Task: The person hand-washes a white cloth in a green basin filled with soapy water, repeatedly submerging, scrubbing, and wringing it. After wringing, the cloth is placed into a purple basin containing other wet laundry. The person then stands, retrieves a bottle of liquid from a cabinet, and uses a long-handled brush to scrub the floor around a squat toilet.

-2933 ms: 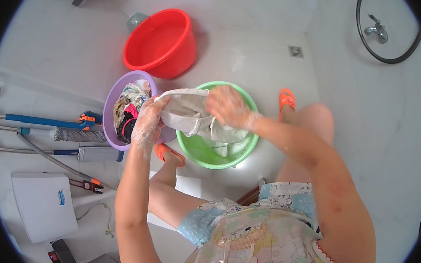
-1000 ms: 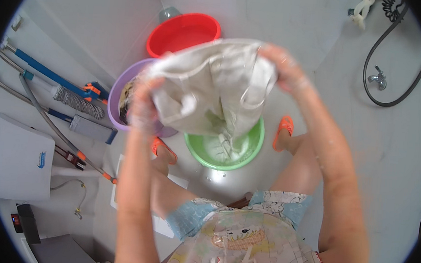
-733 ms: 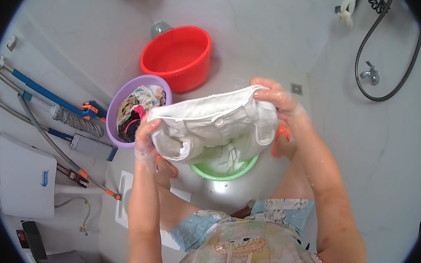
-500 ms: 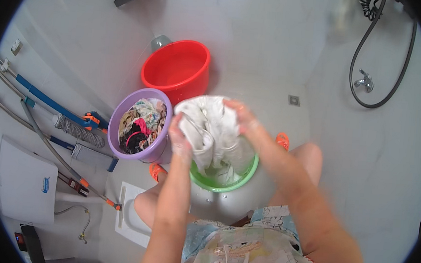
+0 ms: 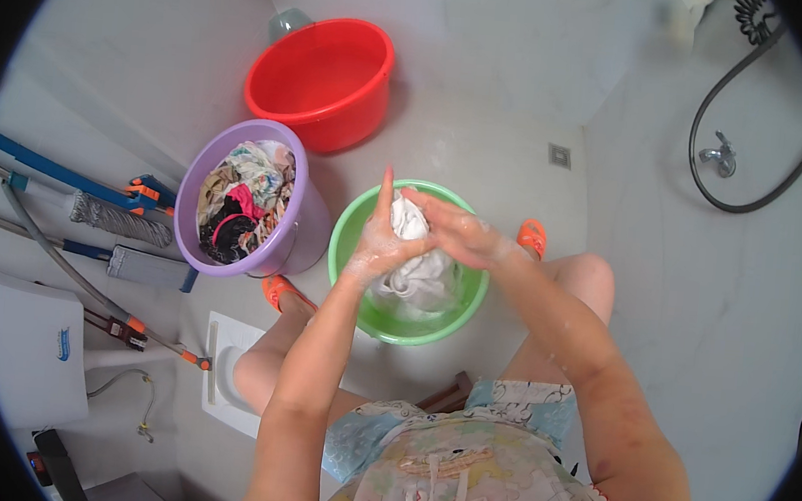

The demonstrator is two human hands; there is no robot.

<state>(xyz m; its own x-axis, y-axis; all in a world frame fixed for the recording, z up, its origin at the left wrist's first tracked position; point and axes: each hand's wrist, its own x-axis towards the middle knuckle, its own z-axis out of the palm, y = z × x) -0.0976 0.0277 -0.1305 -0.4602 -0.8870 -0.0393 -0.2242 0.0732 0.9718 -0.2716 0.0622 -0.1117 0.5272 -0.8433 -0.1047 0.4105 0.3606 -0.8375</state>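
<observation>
A bundled white cloth [image 5: 417, 285] lies in the green basin [image 5: 467, 324], which stands on the floor between my feet. Over it, my left hand [image 5: 382, 246] is open, one finger pointing up and the thumb stretched toward the right. My right hand [image 5: 463, 235] comes in from the other side with its fingers straight and flat, crossing close to the left thumb. Part of the cloth shows between the two hands. Suds cling to both hands and wrists. Whether the fingers still touch the cloth is hard to make out.
A purple bucket [image 5: 304, 233] full of mixed clothes stands left of the basin, with a red tub [image 5: 325, 75] behind it. Mops [image 5: 150, 268] lean at the left wall near a squat toilet [image 5: 234, 332]. A floor drain [image 5: 559, 157] and a wall tap [image 5: 719, 155] are at the right.
The white cloth, held up spread between both hands before, is now down in the green basin as a bundle. My hands have let go and come closer together above it. The view has shifted.
</observation>
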